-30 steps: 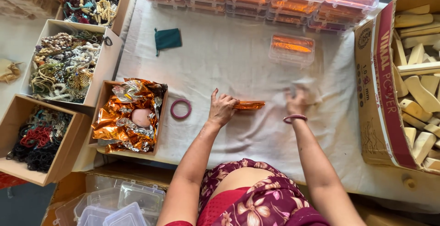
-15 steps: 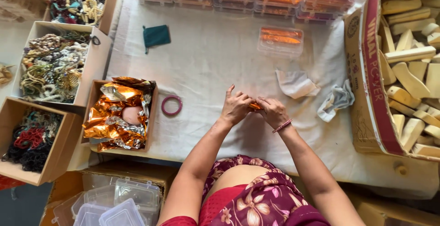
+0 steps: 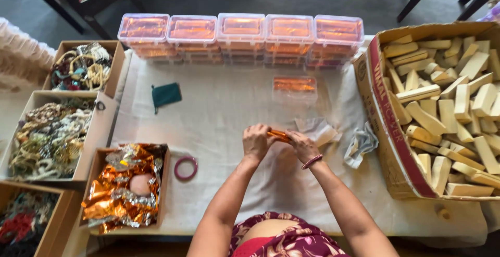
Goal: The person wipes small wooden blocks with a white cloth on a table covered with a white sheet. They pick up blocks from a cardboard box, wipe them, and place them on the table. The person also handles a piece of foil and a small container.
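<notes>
Hands: left hand (image 3: 256,141) and right hand (image 3: 303,146) pinch an orange foil piece (image 3: 278,134) together at the tabletop (image 3: 224,116) centre.
Done: foil-filled boxes (image 3: 242,30) stacked at 12 o'clock; one box (image 3: 295,88) apart.
Left: wooden blocks (image 3: 448,106) at 3 o'clock, loose foil (image 3: 125,189) at 8 o'clock.

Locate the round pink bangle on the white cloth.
In the head view, the round pink bangle lies flat on the white cloth, left of the left hand, beside the cardboard box of orange foil.

Both hands' fingers (image 3: 260,134) hide most of the orange foil piece (image 3: 278,134).
</notes>
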